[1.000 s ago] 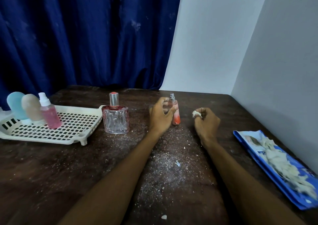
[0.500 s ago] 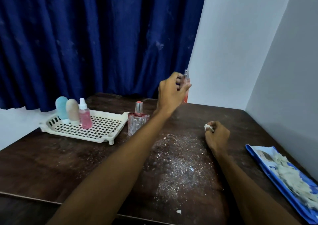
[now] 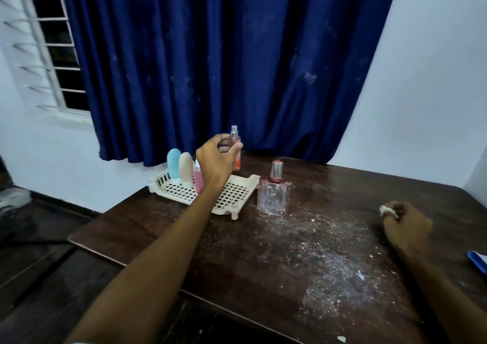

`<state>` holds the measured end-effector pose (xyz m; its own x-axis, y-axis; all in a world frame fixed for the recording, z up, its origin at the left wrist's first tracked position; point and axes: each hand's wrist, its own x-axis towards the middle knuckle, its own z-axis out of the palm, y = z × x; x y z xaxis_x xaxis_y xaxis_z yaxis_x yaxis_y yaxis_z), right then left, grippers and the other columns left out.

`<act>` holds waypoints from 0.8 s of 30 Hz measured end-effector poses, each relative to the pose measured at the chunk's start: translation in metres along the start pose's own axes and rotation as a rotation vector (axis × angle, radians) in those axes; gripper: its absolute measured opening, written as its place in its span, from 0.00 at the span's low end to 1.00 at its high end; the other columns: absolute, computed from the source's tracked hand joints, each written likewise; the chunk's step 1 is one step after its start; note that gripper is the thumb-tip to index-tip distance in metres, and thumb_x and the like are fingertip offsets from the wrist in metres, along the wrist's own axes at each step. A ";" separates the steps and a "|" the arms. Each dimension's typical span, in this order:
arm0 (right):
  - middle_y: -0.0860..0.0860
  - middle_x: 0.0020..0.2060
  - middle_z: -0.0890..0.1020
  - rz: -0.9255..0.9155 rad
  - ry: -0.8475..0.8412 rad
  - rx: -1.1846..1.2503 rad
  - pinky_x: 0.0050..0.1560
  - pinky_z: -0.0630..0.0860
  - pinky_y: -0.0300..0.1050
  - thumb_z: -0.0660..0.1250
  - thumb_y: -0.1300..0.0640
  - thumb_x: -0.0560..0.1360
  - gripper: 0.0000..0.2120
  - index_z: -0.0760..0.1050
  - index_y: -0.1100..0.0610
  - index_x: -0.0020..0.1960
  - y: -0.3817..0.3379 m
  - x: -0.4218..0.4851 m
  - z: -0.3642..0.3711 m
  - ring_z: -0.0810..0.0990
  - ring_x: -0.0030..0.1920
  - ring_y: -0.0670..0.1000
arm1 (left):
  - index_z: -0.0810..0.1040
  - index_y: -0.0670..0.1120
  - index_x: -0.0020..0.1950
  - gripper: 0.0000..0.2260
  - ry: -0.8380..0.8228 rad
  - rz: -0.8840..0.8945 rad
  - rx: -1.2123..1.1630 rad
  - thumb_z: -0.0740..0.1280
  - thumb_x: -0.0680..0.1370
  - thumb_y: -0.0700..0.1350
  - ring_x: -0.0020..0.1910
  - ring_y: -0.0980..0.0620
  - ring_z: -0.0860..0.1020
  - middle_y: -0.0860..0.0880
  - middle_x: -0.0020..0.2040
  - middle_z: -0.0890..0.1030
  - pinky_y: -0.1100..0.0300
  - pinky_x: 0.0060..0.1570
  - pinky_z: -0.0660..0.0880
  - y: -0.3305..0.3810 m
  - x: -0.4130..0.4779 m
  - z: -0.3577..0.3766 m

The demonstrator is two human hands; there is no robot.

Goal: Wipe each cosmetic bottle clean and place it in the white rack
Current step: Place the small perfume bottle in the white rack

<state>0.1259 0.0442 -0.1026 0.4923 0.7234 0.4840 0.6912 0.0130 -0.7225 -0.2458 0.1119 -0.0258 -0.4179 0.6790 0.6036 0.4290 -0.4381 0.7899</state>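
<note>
My left hand (image 3: 216, 162) grips a slim pink spray bottle (image 3: 235, 148) upright in the air, just above the white rack (image 3: 237, 196). Three bottles stand at the rack's far left: a blue one (image 3: 174, 166), a beige one (image 3: 185, 169) and a pink one (image 3: 198, 179) partly hidden behind my wrist. A square glass perfume bottle (image 3: 274, 195) with a silver cap stands on the table right of the rack. My right hand (image 3: 404, 225) rests on the table at the right, fingers curled round a small white wad of tissue (image 3: 385, 210).
The dark wooden table (image 3: 184, 241) carries a patch of white dust and crumbs (image 3: 329, 259) in front of me. A blue packet (image 3: 478, 260) shows at the right edge. Blue curtain and white walls stand behind; the table's left edge drops to the floor.
My left hand has lifted the slim spray bottle off the table and carried it left to above the rack. The view has swung left. My right hand stays on the table with the tissue.
</note>
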 end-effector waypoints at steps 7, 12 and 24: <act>0.63 0.44 0.84 -0.011 -0.006 -0.054 0.64 0.71 0.51 0.69 0.64 0.75 0.05 0.81 0.62 0.49 -0.001 0.000 0.009 0.82 0.51 0.63 | 0.83 0.41 0.56 0.16 0.018 -0.081 0.062 0.78 0.71 0.43 0.36 0.72 0.79 0.50 0.45 0.86 0.76 0.41 0.75 -0.043 -0.022 -0.023; 0.63 0.44 0.84 -0.009 -0.010 -0.040 0.62 0.73 0.52 0.69 0.64 0.75 0.05 0.82 0.62 0.50 -0.004 0.000 0.009 0.82 0.51 0.62 | 0.83 0.43 0.57 0.17 0.022 -0.099 0.156 0.78 0.71 0.47 0.41 0.62 0.81 0.50 0.46 0.85 0.61 0.50 0.81 -0.055 -0.034 -0.017; 0.62 0.45 0.85 -0.007 -0.032 -0.045 0.62 0.71 0.48 0.69 0.63 0.76 0.05 0.82 0.63 0.50 -0.009 -0.004 0.007 0.82 0.51 0.61 | 0.81 0.44 0.54 0.15 0.106 -0.100 0.207 0.76 0.73 0.50 0.45 0.53 0.84 0.48 0.46 0.86 0.61 0.47 0.77 -0.059 -0.048 -0.013</act>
<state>0.1141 0.0464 -0.1011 0.4706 0.7452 0.4725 0.7184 -0.0126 -0.6955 -0.2618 0.0978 -0.0996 -0.5431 0.6427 0.5403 0.5315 -0.2350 0.8138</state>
